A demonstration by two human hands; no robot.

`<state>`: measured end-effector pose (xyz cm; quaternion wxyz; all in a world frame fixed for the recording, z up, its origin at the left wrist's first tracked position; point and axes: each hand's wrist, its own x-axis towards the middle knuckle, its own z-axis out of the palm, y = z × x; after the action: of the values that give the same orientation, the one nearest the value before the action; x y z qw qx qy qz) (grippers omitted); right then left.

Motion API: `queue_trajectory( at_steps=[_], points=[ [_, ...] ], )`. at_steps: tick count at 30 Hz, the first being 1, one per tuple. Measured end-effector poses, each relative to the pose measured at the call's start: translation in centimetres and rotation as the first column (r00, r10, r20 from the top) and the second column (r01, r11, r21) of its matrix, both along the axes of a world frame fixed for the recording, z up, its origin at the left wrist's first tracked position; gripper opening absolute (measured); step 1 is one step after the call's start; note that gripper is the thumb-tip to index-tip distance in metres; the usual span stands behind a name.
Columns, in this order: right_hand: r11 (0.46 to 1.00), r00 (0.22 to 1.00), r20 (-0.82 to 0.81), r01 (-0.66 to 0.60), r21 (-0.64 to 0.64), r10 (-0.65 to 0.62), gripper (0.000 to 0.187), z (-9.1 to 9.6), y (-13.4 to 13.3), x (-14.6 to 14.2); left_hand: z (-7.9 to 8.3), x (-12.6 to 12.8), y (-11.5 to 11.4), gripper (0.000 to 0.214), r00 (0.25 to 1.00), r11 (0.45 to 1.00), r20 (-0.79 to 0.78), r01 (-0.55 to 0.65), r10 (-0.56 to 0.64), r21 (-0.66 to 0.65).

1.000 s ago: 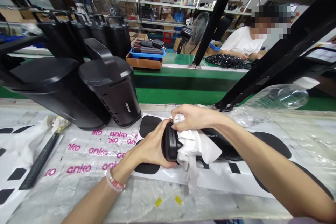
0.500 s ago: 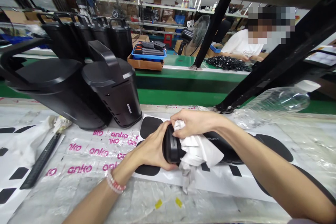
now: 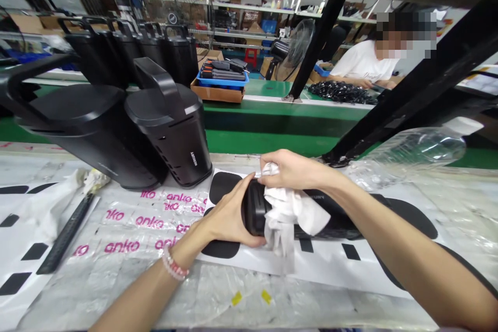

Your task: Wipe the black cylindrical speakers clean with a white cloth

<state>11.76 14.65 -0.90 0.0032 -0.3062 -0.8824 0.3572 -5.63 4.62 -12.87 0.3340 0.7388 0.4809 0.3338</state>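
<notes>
A black lidded housing with pale lettering [image 3: 334, 212] lies on its side on the bench, its long body running to the right under my right forearm. My left hand [image 3: 232, 211] grips its near-left end, thumb below and fingers over the top. Bunched in the fingers of my right hand [image 3: 290, 170] is a white cloth [image 3: 286, 212], which hangs down across the housing's side. Beneath lies a white sheet with black die-cut shapes [image 3: 322, 270]. To the left, two similar black housings with handles [image 3: 177, 140] stand upright, tilted in this view.
A clear plastic bottle [image 3: 420, 148] lies at the right by a black slanted post [image 3: 315, 46]. At the left are a black-handled brush [image 3: 66, 233] and crumpled white cloth [image 3: 64, 207]. Across the green conveyor [image 3: 249, 132], a box holds black parts [image 3: 221, 75]; a person [image 3: 365, 65] sits behind.
My right hand has risen slightly and shifted right along the housing's top edge with the cloth. My left hand keeps its grip. The camera view has shifted slightly.
</notes>
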Motion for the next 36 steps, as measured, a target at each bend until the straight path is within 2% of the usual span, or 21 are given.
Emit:
queue_trajectory(
  at_steps=[2, 5, 9, 12, 15, 18, 20, 22, 26, 28, 36],
  points=[
    [0.997, 0.997, -0.039, 0.060, -0.050, -0.062, 0.023, 0.2, -0.3, 0.7, 0.1, -0.1, -0.1, 0.123, 0.998, 0.997, 0.025, -0.058, 0.059, -0.048],
    [0.988, 0.996, -0.069, 0.046, -0.149, -0.056, 0.025, 0.5, -1.3, 1.5, 0.5, -0.1, -0.1, 0.103, 0.989, 0.995, 0.107, -0.093, 0.097, -0.042],
    [0.998, 0.991, -0.130, 0.012, -0.061, -0.020, 0.019, 0.4, -2.5, 1.0, 0.7, -0.1, 0.1, 0.088, 0.966, 0.994, 0.241, -0.080, 0.096, -0.075],
    [0.998, 0.988, -0.142, -0.056, 0.043, 0.061, 0.007, 0.1, -2.6, -0.4, 0.5, -0.1, 0.2, 0.081, 0.965, 0.995, 0.246, -0.078, 0.090, -0.061],
    [0.998, 0.996, -0.083, -0.024, 0.054, 0.029, 0.007, 0.1, -2.1, -1.5, 0.4, -0.1, 0.2, 0.084, 0.967, 0.995, 0.234, -0.086, 0.097, -0.057],
    [0.993, 0.994, -0.053, -0.100, -0.063, 0.096, 0.008, 0.3, -1.6, -1.8, 0.4, -0.2, 0.2, 0.083, 0.967, 0.995, 0.238, -0.076, 0.090, -0.064],
    [0.989, 0.993, -0.063, -0.101, -0.105, 0.095, 0.007, 0.3, -1.4, -1.8, 0.5, -0.2, 0.3, 0.082, 0.964, 0.994, 0.250, -0.072, 0.089, -0.077],
    [0.993, 0.997, -0.056, -0.058, -0.102, 0.052, 0.004, 0.3, -1.2, -1.7, 0.4, -0.3, 0.4, 0.085, 0.963, 0.993, 0.252, -0.073, 0.094, -0.091],
    [0.988, 0.997, -0.051, -0.072, -0.137, 0.066, 0.005, 0.0, -0.9, -1.6, 0.2, -0.3, 0.6, 0.092, 0.965, 0.993, 0.242, -0.079, 0.099, -0.091],
    [0.992, 0.998, -0.053, -0.037, -0.119, 0.031, 0.006, -0.1, -0.7, -1.7, 0.1, -0.3, 0.6, 0.092, 0.962, 0.992, 0.251, -0.087, 0.107, -0.092],
    [0.993, 0.999, 0.003, -0.036, -0.112, 0.037, 0.010, 0.1, -0.2, -2.1, 0.4, -0.4, 0.8, 0.090, 0.959, 0.990, 0.261, -0.085, 0.113, -0.116]
  ],
)
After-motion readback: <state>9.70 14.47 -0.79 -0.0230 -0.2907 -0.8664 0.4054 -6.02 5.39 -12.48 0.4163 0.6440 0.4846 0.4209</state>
